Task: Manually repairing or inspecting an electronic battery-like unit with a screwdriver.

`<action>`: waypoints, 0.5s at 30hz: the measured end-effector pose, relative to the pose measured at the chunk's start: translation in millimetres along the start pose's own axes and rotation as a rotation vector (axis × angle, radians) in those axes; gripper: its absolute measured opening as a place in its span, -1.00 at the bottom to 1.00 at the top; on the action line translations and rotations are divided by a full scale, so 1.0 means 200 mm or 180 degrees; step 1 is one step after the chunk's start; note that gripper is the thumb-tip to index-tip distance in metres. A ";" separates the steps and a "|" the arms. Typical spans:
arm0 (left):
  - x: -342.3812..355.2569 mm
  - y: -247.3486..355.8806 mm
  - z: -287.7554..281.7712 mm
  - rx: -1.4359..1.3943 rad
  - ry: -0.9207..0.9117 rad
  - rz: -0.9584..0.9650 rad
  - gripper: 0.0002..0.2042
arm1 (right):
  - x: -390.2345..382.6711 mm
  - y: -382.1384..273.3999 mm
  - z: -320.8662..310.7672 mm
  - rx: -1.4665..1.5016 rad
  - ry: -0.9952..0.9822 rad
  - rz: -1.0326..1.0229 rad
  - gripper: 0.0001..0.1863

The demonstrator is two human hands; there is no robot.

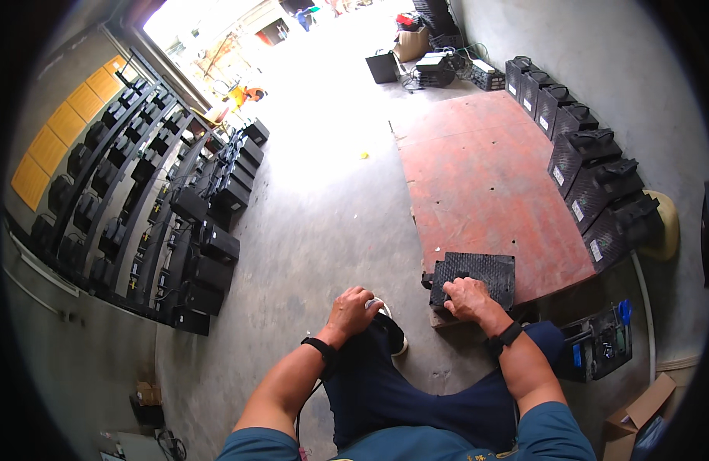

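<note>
A black rectangular case (493, 269) with a textured top lies on the near end of the red board (485, 177), with a small black handle-like part sticking out at its left. My right hand (468, 298) is on the case's near left part, its fingers bent down against it; the fingertips are partly hidden. Over my left knee lies my left hand (353, 311), fingers loosely bent and with nothing visible in it. Both wrists wear black bands.
Several black cases (593, 196) with handles line the board's right edge by the wall. A black tool tray (608, 342) stands near my right knee. On the left is a rack (139, 177) of black units. An open cardboard box (639, 415) sits at lower right.
</note>
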State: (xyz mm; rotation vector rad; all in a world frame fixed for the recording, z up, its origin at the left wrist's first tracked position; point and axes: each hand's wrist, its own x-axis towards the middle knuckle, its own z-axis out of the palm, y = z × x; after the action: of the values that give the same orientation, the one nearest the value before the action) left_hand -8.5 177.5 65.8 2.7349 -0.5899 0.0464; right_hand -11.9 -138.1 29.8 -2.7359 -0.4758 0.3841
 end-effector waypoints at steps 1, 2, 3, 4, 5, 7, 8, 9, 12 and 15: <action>0.00 0.00 0.00 -0.0004 0.0003 -0.0010 -0.69 | 0.00 0.00 0.01 -0.0069 0.0057 -0.0100 -0.61; 0.00 0.00 0.00 -0.0001 0.0008 0.0010 -0.69 | 0.00 0.00 0.00 -0.0079 0.0065 -0.0100 -0.59; 0.00 0.00 0.00 0.0004 0.0010 0.0011 -0.68 | 0.00 0.00 0.00 -0.0080 0.0082 -0.0089 -0.59; 0.00 -0.01 0.00 0.0008 0.0012 0.0010 -0.68 | -0.01 0.00 0.00 -0.0006 0.0098 0.0000 -0.58; 0.00 -0.01 0.01 0.0012 0.0016 0.0023 -0.68 | -0.01 -0.01 0.00 0.0070 0.0111 0.0085 -0.57; 0.00 -0.01 0.01 0.0092 0.0064 0.0022 -0.70 | 0.01 -0.03 -0.02 0.0131 -0.0057 0.0304 -0.57; 0.00 0.00 0.00 0.0090 0.0065 0.0034 -0.70 | 0.01 -0.03 -0.03 0.0192 -0.0241 0.0525 -0.57; 0.00 0.00 0.00 0.0090 0.0041 0.0023 -0.70 | 0.01 -0.03 -0.02 0.0193 -0.0235 0.0533 -0.57; 0.00 0.01 0.00 0.0095 0.0013 0.0020 -0.70 | 0.01 0.01 0.02 0.0083 -0.0181 0.0271 -0.55; 0.00 0.00 0.00 0.0093 -0.0001 0.0019 -0.70 | 0.00 0.03 0.05 -0.0177 0.0228 -0.0193 -0.52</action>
State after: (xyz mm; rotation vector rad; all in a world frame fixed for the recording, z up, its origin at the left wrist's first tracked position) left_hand -8.0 176.6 66.9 2.7614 -0.6022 0.0567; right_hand -12.7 -140.6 18.8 -2.7703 -0.5569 0.2603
